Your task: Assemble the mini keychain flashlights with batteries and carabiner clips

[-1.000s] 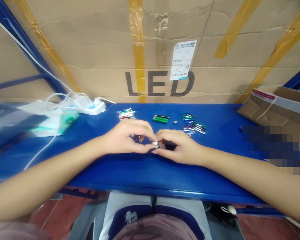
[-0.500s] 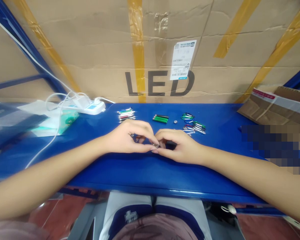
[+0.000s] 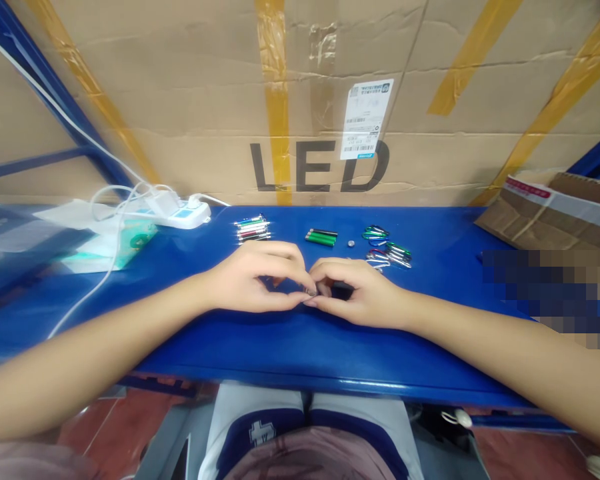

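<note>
In the head view, my left hand (image 3: 255, 277) and my right hand (image 3: 360, 290) meet low over the blue table. Both pinch with thumb and fingers at a small silvery ring-like piece (image 3: 311, 291), mostly covered by the fingertips. Something dark (image 3: 342, 291) shows in the gap of my right hand; I cannot tell what it is. Just beyond the hands lie several slim pens (image 3: 253, 229), green and black tubes (image 3: 321, 238), a small round metal piece (image 3: 351, 244), and a cluster of coloured carabiners (image 3: 377, 233) with metallic green and silver pieces (image 3: 398, 255).
A white power strip (image 3: 190, 215) with cables and a green-white packet (image 3: 130, 243) sit at the left of the blue table (image 3: 300, 353). A large cardboard box (image 3: 205, 100) marked LED stands behind. An open brown carton (image 3: 555, 207) is at the right.
My left thumb and fingers have shifted slightly and closed further over the small ring-like piece, which shows less now. My right hand stays in place.
</note>
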{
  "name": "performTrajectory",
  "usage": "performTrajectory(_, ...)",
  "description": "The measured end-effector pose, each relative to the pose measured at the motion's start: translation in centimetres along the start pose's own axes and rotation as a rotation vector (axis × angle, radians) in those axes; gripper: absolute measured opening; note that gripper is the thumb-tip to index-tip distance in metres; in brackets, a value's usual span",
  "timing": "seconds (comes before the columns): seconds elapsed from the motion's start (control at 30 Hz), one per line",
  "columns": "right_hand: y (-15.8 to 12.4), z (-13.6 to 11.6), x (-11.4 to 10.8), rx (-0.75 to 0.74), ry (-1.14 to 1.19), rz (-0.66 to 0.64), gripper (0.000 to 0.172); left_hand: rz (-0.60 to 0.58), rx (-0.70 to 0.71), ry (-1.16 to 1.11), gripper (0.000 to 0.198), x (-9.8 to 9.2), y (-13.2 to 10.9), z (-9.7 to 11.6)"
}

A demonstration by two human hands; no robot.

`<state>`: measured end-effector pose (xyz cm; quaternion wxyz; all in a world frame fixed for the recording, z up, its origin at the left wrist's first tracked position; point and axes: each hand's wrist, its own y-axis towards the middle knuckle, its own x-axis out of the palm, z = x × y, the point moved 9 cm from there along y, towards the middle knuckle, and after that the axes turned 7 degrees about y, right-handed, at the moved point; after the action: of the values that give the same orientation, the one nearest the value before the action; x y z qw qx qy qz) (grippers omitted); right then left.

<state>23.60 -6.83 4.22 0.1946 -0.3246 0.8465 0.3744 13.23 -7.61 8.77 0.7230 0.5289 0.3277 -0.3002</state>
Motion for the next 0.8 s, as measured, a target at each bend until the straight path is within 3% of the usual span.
performTrajectory(0.6, 0.1, -0.1, -0.2, 0.005, -0.021, 0.001, 0.009, -0.025, 0.145, 0.174, 0.014, 0.0, -0.2, 1.6)
performTrajectory(0.73, 0.1, -0.2, -0.2, -0.006, -0.011, 0.011, 0.009, 0.106, 0.053, 0.125, 0.008, -1.5, 0.0, 1.1)
performTrajectory(0.8, 0.0, -0.1, -0.2, -0.005, -0.005, 0.018, 0.010, 0.112, -0.034, 0.139, 0.006, -2.2, 0.0, -0.2)
